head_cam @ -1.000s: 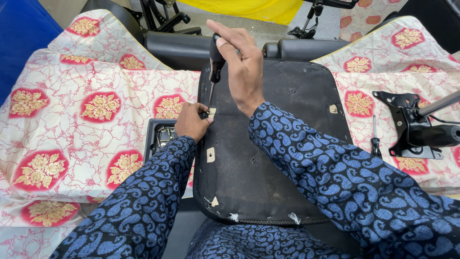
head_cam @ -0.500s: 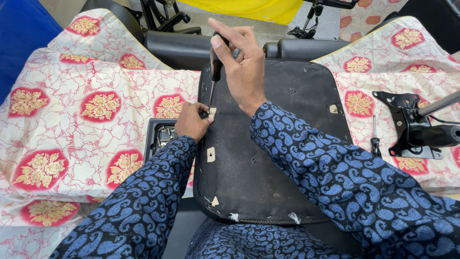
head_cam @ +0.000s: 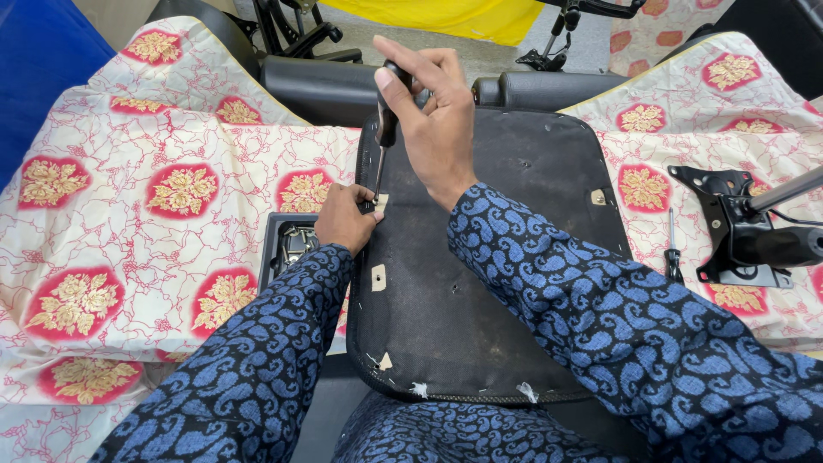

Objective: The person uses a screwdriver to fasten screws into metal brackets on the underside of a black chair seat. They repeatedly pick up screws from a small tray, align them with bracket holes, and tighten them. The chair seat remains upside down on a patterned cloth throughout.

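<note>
Here, my right hand (head_cam: 437, 116) wraps its fingers tight around the black handle of a screwdriver (head_cam: 386, 120), held upright with the shaft running straight down from my grip to its tip at the left edge of an upturned black seat pan (head_cam: 497, 291). Just below that tip, my left hand (head_cam: 343, 219) is bunched, thumb and fingertips pinched together at a small pale tab (head_cam: 378, 202) on the pan; what they pinch, if anything, I cannot tell. A second pale tab (head_cam: 378, 277) sits nearer my body, below my left knuckles. Left of my left wrist, a dark tray of metal parts (head_cam: 291, 244) lies on the red-and-gold flowered cloth (head_cam: 129, 214). Well off to the right of my right forearm, a small screwdriver (head_cam: 673, 253) lies beside a black chair mechanism (head_cam: 737, 231).
</note>
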